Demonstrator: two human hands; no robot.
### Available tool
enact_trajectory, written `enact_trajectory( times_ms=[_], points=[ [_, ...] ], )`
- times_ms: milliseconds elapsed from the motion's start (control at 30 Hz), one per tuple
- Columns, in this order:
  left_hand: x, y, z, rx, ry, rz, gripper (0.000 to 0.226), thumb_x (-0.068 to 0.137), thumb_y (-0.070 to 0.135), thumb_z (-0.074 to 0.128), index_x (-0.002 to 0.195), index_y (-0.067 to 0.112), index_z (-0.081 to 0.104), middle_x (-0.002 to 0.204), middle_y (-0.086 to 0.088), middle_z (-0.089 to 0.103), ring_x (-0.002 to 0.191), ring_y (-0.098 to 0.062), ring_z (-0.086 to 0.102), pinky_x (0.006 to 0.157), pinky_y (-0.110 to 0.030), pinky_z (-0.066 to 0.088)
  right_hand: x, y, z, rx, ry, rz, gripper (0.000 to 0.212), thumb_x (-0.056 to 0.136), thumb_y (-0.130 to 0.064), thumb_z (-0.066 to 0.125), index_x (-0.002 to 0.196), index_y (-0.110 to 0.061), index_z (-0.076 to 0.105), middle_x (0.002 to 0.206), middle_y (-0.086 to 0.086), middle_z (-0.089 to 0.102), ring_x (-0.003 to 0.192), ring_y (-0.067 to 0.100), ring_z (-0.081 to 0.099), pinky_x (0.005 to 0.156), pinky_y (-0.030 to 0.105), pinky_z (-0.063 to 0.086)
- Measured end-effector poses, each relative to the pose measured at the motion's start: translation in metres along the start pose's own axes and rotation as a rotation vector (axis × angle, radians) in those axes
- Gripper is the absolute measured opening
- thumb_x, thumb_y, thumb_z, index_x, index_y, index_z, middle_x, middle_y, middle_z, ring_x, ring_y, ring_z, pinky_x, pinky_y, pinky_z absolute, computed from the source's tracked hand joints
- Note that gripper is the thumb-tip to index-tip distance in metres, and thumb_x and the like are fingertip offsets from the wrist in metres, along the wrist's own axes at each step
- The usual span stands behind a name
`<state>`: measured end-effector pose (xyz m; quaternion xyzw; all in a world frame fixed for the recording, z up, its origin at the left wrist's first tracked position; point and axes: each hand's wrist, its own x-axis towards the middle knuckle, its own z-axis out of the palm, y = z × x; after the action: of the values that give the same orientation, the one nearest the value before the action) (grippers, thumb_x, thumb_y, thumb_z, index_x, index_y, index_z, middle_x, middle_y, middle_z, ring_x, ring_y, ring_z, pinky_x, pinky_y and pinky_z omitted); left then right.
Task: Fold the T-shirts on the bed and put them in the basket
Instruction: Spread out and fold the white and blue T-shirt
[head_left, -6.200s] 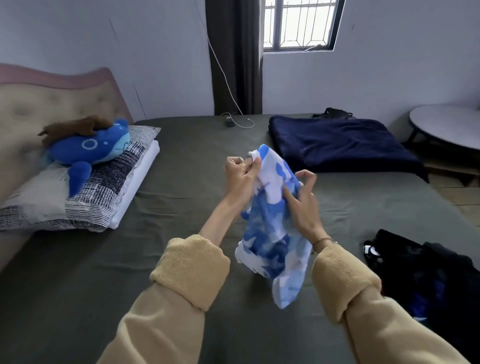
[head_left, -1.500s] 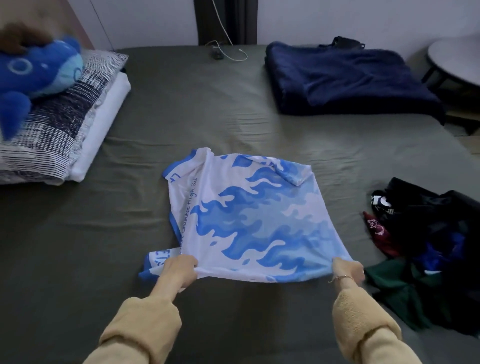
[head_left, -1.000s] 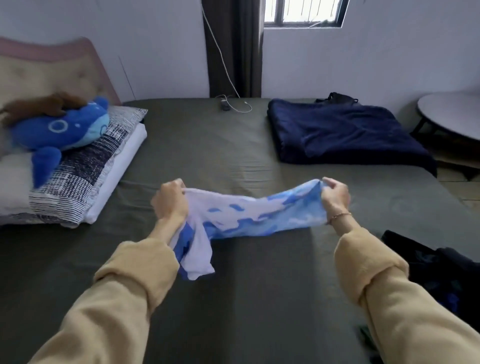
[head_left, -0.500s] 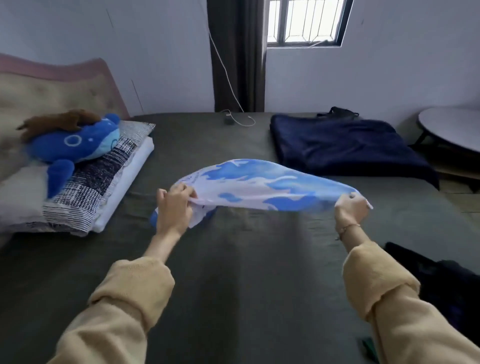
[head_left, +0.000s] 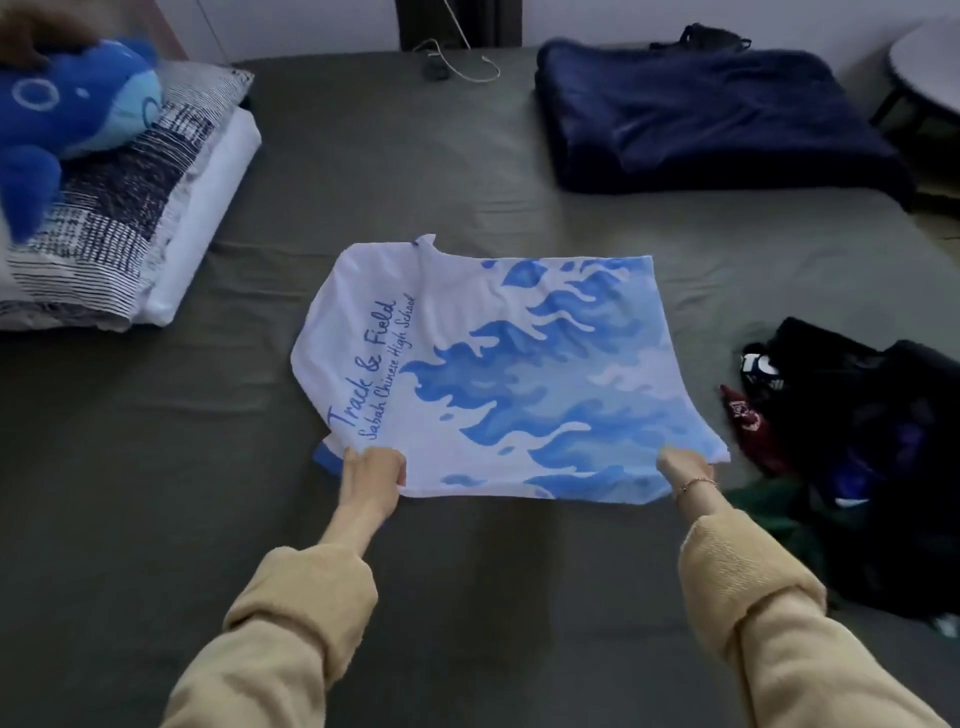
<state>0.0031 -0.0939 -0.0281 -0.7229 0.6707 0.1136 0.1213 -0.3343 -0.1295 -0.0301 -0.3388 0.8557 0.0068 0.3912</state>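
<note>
1. Both arms reach forward toward 12 o'clock, in tan sleeves pushed up a little.
2. The left hand (head_left: 371, 480) sits at 11 o'clock, fingers curled in a tight grip on cloth.
3. The right hand (head_left: 685, 467) sits at 1 o'clock, pinching too, with a thin bracelet on its wrist.

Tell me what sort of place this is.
Most likely a bedroom in a home. The hands spread a T-shirt on a bed with a dark sheet, stacked pillows and a blue plush toy lie at its left, and a folded blanket sits at the far side.
</note>
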Motion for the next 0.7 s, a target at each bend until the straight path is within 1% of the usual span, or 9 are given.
enact_trajectory(
  times_ms=[67,133,300,367,433,500,567,600,700],
  points=[
    [-0.011,0.001,0.015,0.053,-0.139,-0.002,0.027,0.085,0.002,0.052,0.101,0.017,0.067,0.113,-0.004,0.065,0.108,-0.023,0.058,0.088,-0.026,0.04,0.001,0.018,0.01,-0.044,-0.029,0.032,0.024,0.099,-0.007,0.031,0.091,-0.003,0.053,0.126,0.017,0.052,0.127,0.03,0.044,0.088,0.027,0.032],
    [-0.02,0.006,0.03,0.096,-0.25,0.013,0.025,0.089,0.008,0.051,0.107,0.018,0.066,0.116,-0.004,0.064,0.108,-0.022,0.06,0.089,-0.027,0.044,0.007,0.039,0.024,-0.095,-0.043,0.082,0.025,0.099,-0.009,0.034,0.111,-0.002,0.055,0.134,0.016,0.049,0.128,0.03,0.042,0.092,0.028,0.031],
    [-0.038,0.017,0.059,0.152,-0.462,0.052,0.026,0.091,0.007,0.051,0.112,0.014,0.065,0.116,-0.005,0.064,0.103,-0.02,0.061,0.088,-0.025,0.047,0.003,0.07,0.046,-0.043,-0.076,0.227,0.036,0.097,-0.015,0.039,0.127,0.002,0.049,0.14,0.02,0.038,0.11,0.029,0.044,0.066,0.017,0.033],
    [-0.04,0.022,0.065,0.177,-0.492,0.073,0.026,0.092,0.007,0.052,0.114,0.014,0.063,0.118,-0.005,0.063,0.101,-0.019,0.06,0.09,-0.025,0.046,0.012,0.078,0.055,0.034,0.0,0.272,0.049,0.091,-0.023,0.046,0.132,0.004,0.041,0.141,0.021,0.032,0.115,0.03,0.04,0.087,0.019,0.039],
    [-0.041,0.025,0.068,0.207,-0.506,0.094,0.026,0.093,0.008,0.052,0.117,0.014,0.061,0.12,-0.005,0.061,0.103,-0.019,0.059,0.092,-0.025,0.045,0.066,0.109,0.081,0.013,0.02,0.241,0.06,0.071,-0.033,0.039,0.122,-0.003,0.049,0.133,0.019,0.042,0.113,0.034,0.043,0.1,0.034,0.038],
    [-0.04,0.026,0.072,0.242,-0.528,0.109,0.029,0.093,0.009,0.052,0.12,0.014,0.059,0.122,-0.005,0.06,0.109,-0.02,0.057,0.094,-0.026,0.044,0.096,0.124,0.096,0.039,0.045,0.229,0.052,0.061,-0.029,0.036,0.104,-0.007,0.055,0.123,0.015,0.047,0.104,0.032,0.045,0.092,0.035,0.041],
    [-0.04,0.027,0.074,0.269,-0.549,0.114,0.03,0.093,0.011,0.053,0.122,0.015,0.056,0.124,-0.005,0.058,0.111,-0.02,0.055,0.096,-0.027,0.043,0.046,0.106,0.081,0.109,0.141,0.267,0.019,0.074,-0.025,0.044,0.083,-0.009,0.046,0.121,0.011,0.032,0.106,0.03,0.039,0.095,0.034,0.038],
    [-0.04,0.027,0.075,0.28,-0.563,0.113,0.031,0.092,0.013,0.055,0.123,0.016,0.054,0.125,-0.005,0.057,0.112,-0.02,0.054,0.097,-0.028,0.042,0.012,0.094,0.068,0.117,0.171,0.282,0.015,0.081,-0.021,0.047,0.074,-0.01,0.038,0.121,0.011,0.027,0.109,0.029,0.036,0.098,0.035,0.034],
    [-0.041,0.031,0.077,0.313,-0.596,0.094,0.037,0.088,0.019,0.061,0.123,0.019,0.052,0.124,-0.003,0.056,0.113,-0.019,0.053,0.102,-0.034,0.038,0.004,0.099,0.062,0.041,0.257,0.284,0.034,0.088,-0.015,0.047,0.064,-0.008,0.025,0.127,0.014,0.025,0.108,0.02,0.03,0.101,0.032,0.025]
  ],
)
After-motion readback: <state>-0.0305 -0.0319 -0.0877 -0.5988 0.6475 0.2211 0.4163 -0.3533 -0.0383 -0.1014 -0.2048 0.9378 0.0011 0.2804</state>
